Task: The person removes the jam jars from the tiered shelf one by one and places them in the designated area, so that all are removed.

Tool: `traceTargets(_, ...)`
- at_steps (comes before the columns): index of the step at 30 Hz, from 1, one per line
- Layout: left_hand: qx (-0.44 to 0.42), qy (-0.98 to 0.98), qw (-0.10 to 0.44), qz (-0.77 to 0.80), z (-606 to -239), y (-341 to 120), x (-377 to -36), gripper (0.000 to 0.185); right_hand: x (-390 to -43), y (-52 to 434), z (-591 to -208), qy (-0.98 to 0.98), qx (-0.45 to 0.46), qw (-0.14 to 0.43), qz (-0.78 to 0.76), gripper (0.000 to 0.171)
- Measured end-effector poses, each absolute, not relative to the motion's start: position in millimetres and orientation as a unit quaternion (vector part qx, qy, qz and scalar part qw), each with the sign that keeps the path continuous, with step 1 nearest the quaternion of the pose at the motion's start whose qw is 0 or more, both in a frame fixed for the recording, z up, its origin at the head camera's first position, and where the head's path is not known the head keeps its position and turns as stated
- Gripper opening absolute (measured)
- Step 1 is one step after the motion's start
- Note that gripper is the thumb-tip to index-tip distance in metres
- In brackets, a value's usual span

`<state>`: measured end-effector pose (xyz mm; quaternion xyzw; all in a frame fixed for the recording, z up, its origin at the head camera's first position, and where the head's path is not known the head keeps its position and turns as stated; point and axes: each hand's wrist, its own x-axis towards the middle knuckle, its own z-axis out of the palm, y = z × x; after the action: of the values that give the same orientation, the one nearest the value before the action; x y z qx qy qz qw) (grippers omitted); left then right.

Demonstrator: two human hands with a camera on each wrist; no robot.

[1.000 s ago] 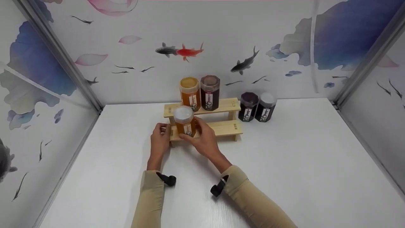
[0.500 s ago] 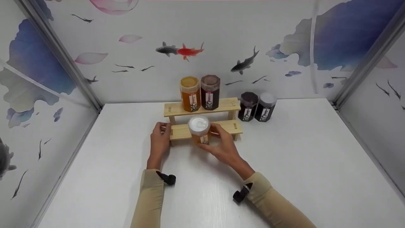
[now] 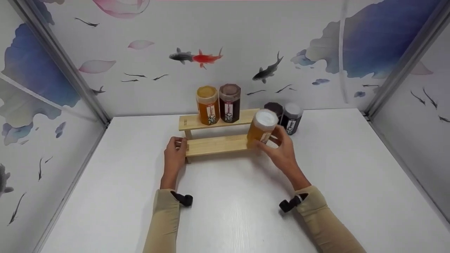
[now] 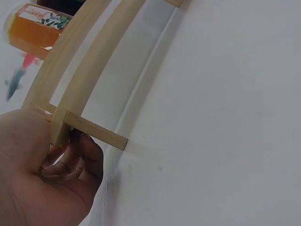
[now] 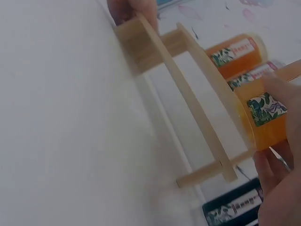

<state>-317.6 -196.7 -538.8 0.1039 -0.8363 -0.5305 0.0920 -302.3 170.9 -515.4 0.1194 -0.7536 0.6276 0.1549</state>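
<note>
White table (image 3: 351,168), fish-painted walls. Our left hand (image 3: 174,154) grips the wooden rack (image 3: 214,144); our right hand (image 3: 283,151) holds an amber jar (image 3: 262,129) at its right end. We should keep the jar upright.

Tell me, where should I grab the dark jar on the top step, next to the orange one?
Probably round the dark jar's upper body, just below the lid, coming from the front or its free right side; the orange jar stands close on its left.
</note>
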Motion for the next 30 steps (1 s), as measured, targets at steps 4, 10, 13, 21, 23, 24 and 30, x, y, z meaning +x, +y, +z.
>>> traceTargets(4, 0.105, -0.834, 0.096, -0.532, -539.0, -197.2, -317.8, 0.035, -308.1, 205.6, -515.5, -0.745, 0.082, 0.172, 0.64, 0.074)
traceTargets(10, 0.102, -0.835, 0.095, -0.532, -538.0, -197.4, -317.5, 0.036, -307.8, 258.9, -517.5, -0.759, 0.016, 0.175, 0.627, 0.08)
traceTargets(13, 0.101, -0.835, 0.097, -0.532, -538.3, -197.4, -317.1, 0.035, -307.0, 280.8, -519.9, -0.764, -0.022, 0.162, 0.624, 0.086)
traceTargets(21, 0.108, -0.837, 0.086, -0.529, -542.1, -197.6, -314.9, 0.036, -308.6, 309.9, -532.3, -0.793, -0.126, 0.098, 0.588, 0.098)
traceTargets(23, 0.107, -0.836, 0.087, -0.531, -541.6, -197.4, -315.2, 0.036, -308.9, 312.4, -534.1, -0.805, -0.134, 0.085, 0.572, 0.098)
traceTargets(24, 0.106, -0.836, 0.087, -0.532, -541.2, -197.3, -315.5, 0.036, -308.9, 313.0, -534.3, -0.809, -0.135, 0.08, 0.566, 0.098)
traceTargets(30, 0.102, -0.836, 0.092, -0.532, -539.6, -197.7, -317.7, 0.036, -315.6, 316.2, -529.7, -0.835, -0.123, 0.058, 0.533, 0.099)
